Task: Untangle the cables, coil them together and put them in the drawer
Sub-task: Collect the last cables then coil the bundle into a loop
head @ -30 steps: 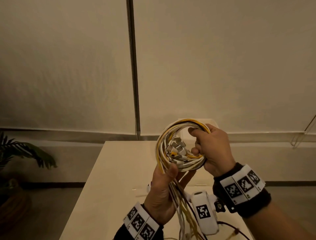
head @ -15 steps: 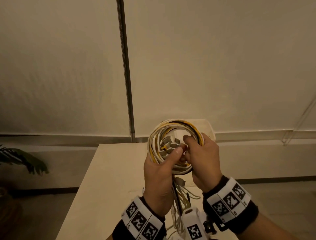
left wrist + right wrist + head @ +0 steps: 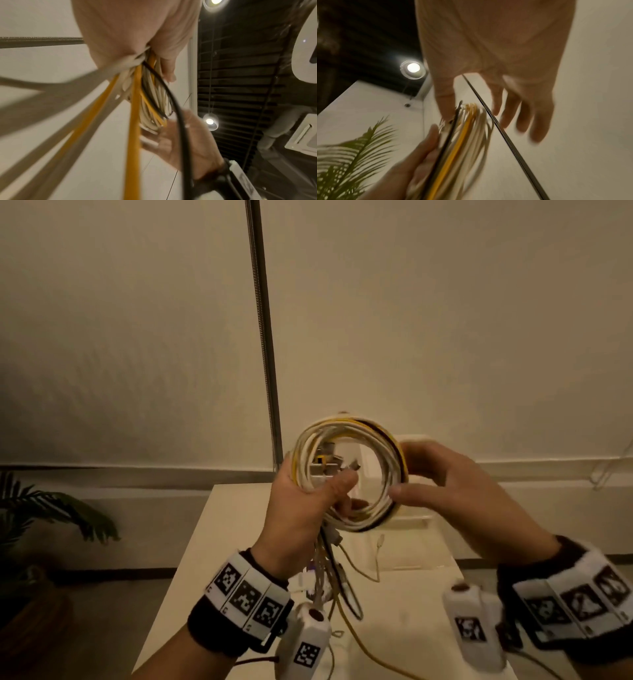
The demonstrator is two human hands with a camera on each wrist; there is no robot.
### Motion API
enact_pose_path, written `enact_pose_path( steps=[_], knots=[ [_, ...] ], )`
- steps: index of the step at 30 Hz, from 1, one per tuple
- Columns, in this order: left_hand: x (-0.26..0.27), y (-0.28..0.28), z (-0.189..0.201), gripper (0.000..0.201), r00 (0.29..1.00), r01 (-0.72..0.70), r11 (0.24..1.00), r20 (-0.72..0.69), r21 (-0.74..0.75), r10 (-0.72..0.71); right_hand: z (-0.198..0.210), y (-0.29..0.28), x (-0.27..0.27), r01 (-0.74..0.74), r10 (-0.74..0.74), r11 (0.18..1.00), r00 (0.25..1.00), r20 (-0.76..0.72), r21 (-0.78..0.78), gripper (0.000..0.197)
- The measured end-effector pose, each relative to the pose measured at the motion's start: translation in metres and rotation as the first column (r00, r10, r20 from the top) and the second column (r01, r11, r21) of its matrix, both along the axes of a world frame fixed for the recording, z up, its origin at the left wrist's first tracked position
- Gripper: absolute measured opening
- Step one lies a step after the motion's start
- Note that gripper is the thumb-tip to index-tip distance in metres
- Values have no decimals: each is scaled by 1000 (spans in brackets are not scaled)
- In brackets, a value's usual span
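A round coil of white, yellow and black cables (image 3: 346,518) is held up in the air above the table. My left hand (image 3: 318,491) grips its lower left side, thumb across the front; the wrist view shows the strands (image 3: 154,108) running through that fist (image 3: 128,33). Grey connectors (image 3: 325,463) sit inside the ring. Loose cable tails (image 3: 329,577) hang from the left hand to the table. My right hand (image 3: 416,474) is at the coil's right rim with fingers (image 3: 513,115) straight and spread, and only the thumb touches the coil (image 3: 467,128).
A cream table (image 3: 239,542) lies below the hands. On it, behind the coil, stands a pale translucent box (image 3: 414,542). A thin metal pole (image 3: 263,337) runs up the wall. A leafy plant (image 3: 51,508) stands at the left on the floor.
The right hand has left the coil's centre, where it pinched beside the left thumb, and moved out to the right rim with fingers spread. The left hand keeps its grip.
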State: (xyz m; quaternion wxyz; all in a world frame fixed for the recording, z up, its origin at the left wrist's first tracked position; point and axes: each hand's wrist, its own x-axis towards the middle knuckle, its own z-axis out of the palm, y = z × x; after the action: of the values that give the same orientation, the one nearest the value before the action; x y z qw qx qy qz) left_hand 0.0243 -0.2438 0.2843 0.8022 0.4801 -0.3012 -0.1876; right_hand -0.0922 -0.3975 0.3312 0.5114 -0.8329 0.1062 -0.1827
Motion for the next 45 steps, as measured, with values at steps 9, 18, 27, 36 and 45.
enact_pose_path(
  steps=[9,18,27,36,45],
  knots=[
    [7,8,23,75,957,126,856,166,502,-238,48,9,19,-404,209,692,905,-370,-598,85],
    [14,5,27,79,933,180,773,144,608,-330,24,38,24,-232,93,195,972,-217,-953,85],
    [14,8,27,52,871,291,667,100,686,-482,12,43,33,-295,24,61,955,-294,-954,70],
    [22,7,25,103,904,27,597,235,802,-357,-3,40,40,-214,24,314,976,-217,-925,52],
    [17,23,0,18,929,68,713,216,698,-300,-22,35,41,-101,-53,449,989,-139,-888,29]
  ],
)
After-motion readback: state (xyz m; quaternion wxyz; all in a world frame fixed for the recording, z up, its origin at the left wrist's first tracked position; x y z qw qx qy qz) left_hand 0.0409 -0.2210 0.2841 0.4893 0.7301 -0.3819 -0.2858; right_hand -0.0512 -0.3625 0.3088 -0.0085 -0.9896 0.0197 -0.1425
